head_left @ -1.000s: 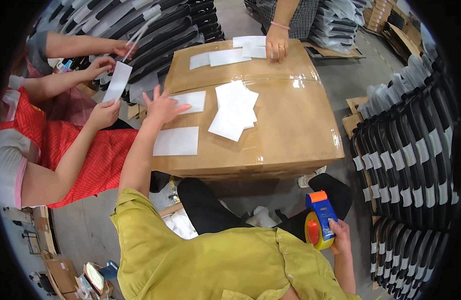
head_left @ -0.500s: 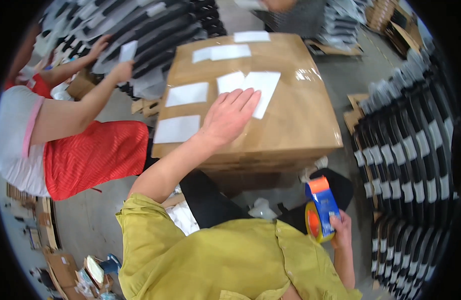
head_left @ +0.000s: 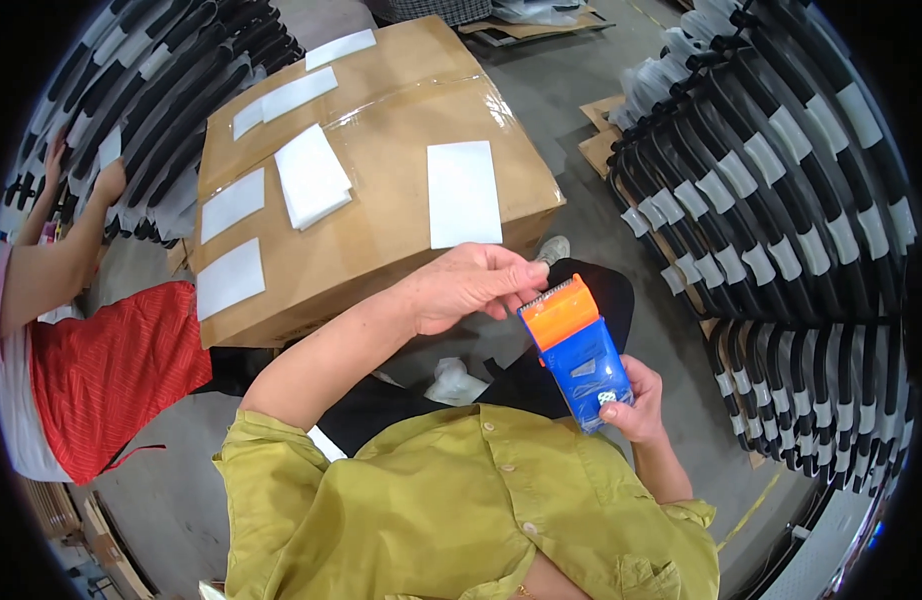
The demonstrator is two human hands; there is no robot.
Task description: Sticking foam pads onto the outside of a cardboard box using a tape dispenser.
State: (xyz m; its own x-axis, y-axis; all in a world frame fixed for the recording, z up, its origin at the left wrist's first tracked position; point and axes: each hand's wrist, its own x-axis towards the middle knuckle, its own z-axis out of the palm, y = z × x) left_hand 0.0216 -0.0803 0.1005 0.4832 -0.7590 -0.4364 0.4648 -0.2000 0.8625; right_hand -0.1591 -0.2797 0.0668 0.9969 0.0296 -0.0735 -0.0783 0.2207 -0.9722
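My right hand [head_left: 638, 402] grips a blue and orange tape dispenser [head_left: 584, 362] by its lower end, in front of my chest. Thumb and fingers of my left hand [head_left: 471, 287] are pinched together at the dispenser's toothed edge; whatever is between them is too small or clear to make out. Beyond the hands stands a big taped cardboard box [head_left: 396, 130]. A single white sheet [head_left: 464, 195] lies at its near edge, right above my left hand. Farther left on its top rests a small stack of white sheets [head_left: 313, 178].
More white sheets [head_left: 231, 277] lie along the box's left side. Stacked black curved parts with white wraps [head_left: 771, 200] rise on the right, similar stacks [head_left: 161, 90] at the far left. A co-worker in a red apron [head_left: 116, 365] stands left, holding a white sheet [head_left: 111, 147].
My left hand has left the sheets on the box and come to the dispenser, which my right hand has raised. One sheet now lies apart at the box's near edge. The view has turned right.
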